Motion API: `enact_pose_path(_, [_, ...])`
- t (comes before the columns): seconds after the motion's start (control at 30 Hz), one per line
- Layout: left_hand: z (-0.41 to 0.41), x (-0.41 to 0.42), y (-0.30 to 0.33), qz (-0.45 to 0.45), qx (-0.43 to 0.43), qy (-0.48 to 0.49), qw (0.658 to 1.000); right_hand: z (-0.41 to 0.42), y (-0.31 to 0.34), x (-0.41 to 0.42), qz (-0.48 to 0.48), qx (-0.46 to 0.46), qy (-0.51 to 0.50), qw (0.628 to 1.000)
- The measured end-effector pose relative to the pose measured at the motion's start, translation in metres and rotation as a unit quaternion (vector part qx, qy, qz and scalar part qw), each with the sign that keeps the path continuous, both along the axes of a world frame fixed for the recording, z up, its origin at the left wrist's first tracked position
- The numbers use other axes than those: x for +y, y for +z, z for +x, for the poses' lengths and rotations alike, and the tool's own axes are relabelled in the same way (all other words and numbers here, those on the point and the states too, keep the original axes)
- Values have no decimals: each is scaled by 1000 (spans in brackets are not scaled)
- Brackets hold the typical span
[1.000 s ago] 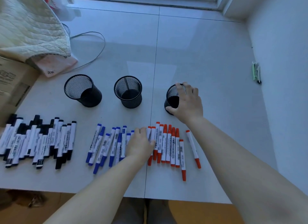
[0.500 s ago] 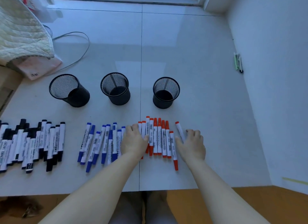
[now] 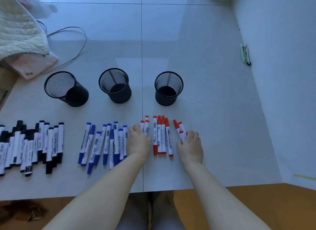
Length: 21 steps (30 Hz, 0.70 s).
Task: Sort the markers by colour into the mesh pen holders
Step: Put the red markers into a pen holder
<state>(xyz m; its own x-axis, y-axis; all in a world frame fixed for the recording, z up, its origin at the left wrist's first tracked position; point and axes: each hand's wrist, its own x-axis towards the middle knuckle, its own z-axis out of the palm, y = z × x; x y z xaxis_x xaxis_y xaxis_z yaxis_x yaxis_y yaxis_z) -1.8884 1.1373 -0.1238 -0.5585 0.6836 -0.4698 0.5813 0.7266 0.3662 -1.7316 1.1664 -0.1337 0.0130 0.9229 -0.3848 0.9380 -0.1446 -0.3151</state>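
A: At 6 o'clock, nearest edge of the tabletop — what's diff vs a sec ago?

B: Both hands now on the red markers. Right hand was up on the right holder a sec ago; it's come back down & curled round a few reds at the row's 3 o'clock end. Left hand has closed over 2–3 reds at the 9 o'clock end, fingers bent round them.

A: So row's split?

B: Yep. Four or so reds lie loose in the middle btw the hands, gaps either side where it was packed half a sec ago.

A: Other colours?

B: Blue markers at 9 o'clock of the left hand, black markers further out that way, looks untouched.

A: Holders?

B: At 12, well past the rows: left holder, middle holder, right one, all empty far as I can see. Reckon reds go first, prob into the right one. Nothing sorted yet.
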Motion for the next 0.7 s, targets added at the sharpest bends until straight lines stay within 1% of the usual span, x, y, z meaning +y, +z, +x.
enact_pose_path(0.1, [0, 1, -1, -2, 3, 1, 1000, -1, -1, 5, -12, -13, -1, 1000])
enact_pose_path(0.3, [-5, 11, 1, -26, -35, 29, 999, -2, 6, 18, -65, -17, -4, 998])
enact_pose_path(0.37, [-7, 13, 4, -36, -60, 60, 996, 2, 10, 24, -98, -3, -18, 995])
enact_pose_path(0.47, [-9, 14, 9, -42, -104, 67, 991, 9, 20, 31, -151, 51, -87, 983])
enact_pose_path(0.57, [-10, 20, 22, 25, -145, 74, 986, 11, 37, 43, -144, 105, -138, 974])
enact_pose_path(0.63, [-10, 30, 37, 80, -152, 71, 983, 6, 56, 59, -110, 127, -149, 975])
enact_pose_path(0.7, [-13, 44, 54, 142, -162, 84, 973, -4, 80, 80, -52, 167, -163, 971])
